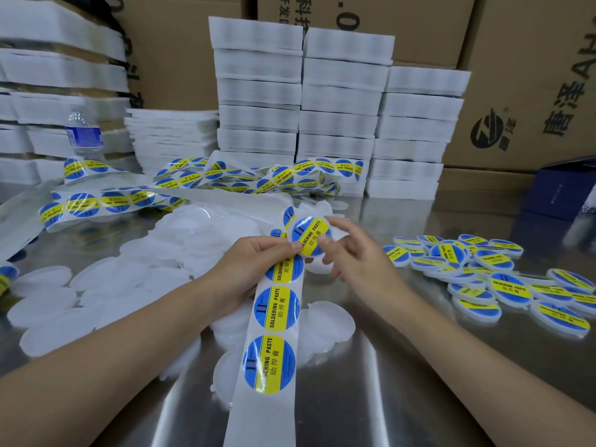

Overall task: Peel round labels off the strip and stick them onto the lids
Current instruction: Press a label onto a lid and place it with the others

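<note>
A white backing strip (267, 375) with round blue-and-yellow "soldering paste" labels runs from the bottom middle up to my hands. My left hand (251, 269) holds the strip and pinches the lower edge of a white lid (310, 236) that carries a label. My right hand (351, 253) is beside it, thumb pressing on the label's right side, the other fingers spread. Bare white lids (106, 285) lie spread at the left and centre. A pile of labelled lids (503, 279) lies at the right.
The work surface is a shiny metal table (371, 382). More label strip (180, 188) lies tangled at the back. Stacks of white trays (335, 108) and cardboard boxes (529, 75) stand behind. A water bottle (84, 133) stands at the back left, a dark blue box (561, 191) at the right.
</note>
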Demonstrator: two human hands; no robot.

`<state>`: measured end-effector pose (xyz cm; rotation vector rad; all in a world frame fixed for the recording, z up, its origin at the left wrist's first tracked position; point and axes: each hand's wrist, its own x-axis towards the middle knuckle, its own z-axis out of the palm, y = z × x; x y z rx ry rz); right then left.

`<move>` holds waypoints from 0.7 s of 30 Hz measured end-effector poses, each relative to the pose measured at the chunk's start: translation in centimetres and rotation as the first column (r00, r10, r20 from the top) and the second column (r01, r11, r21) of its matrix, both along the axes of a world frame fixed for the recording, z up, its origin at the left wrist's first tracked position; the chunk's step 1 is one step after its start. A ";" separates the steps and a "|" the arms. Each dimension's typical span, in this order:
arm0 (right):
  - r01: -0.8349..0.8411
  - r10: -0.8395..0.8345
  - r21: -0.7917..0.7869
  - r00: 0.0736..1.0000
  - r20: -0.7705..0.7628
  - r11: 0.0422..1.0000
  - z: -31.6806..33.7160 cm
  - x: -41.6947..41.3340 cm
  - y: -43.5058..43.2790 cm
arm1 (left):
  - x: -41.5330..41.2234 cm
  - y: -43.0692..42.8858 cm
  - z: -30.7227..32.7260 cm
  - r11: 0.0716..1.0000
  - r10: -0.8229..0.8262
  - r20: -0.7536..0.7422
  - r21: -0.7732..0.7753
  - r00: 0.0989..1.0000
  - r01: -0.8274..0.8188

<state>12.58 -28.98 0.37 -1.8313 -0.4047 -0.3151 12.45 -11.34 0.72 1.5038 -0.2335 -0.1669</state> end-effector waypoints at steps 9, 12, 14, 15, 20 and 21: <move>-0.082 0.082 -0.028 0.996 0.021 0.996 -0.8 0.2 0.0 | 0.0 0.1 -0.3 0.988 -0.148 0.055 0.053 0.987 0.145; -0.067 0.069 -0.112 0.998 0.012 0.992 -1.0 0.1 0.0 | 0.1 0.2 -0.5 0.982 -0.162 0.068 0.111 0.984 0.154; -0.015 0.023 -0.213 0.999 0.037 0.977 -1.0 0.3 -0.4 | 0.2 0.3 -0.5 0.980 -0.158 0.070 0.135 0.985 0.148; 0.017 -0.005 -0.254 0.999 0.044 0.967 -1.0 0.4 -0.6 | 0.2 0.3 -0.6 0.978 -0.165 0.074 0.144 0.984 0.153; 0.161 -0.132 -0.409 0.986 0.098 0.898 -0.9 0.8 -0.7 | 0.3 0.3 -0.6 0.976 -0.172 0.069 0.150 0.983 0.161; 0.165 -0.137 -0.418 0.986 0.096 0.893 -0.9 0.9 -0.7 | 0.3 0.3 -0.6 0.975 -0.173 0.069 0.152 0.982 0.161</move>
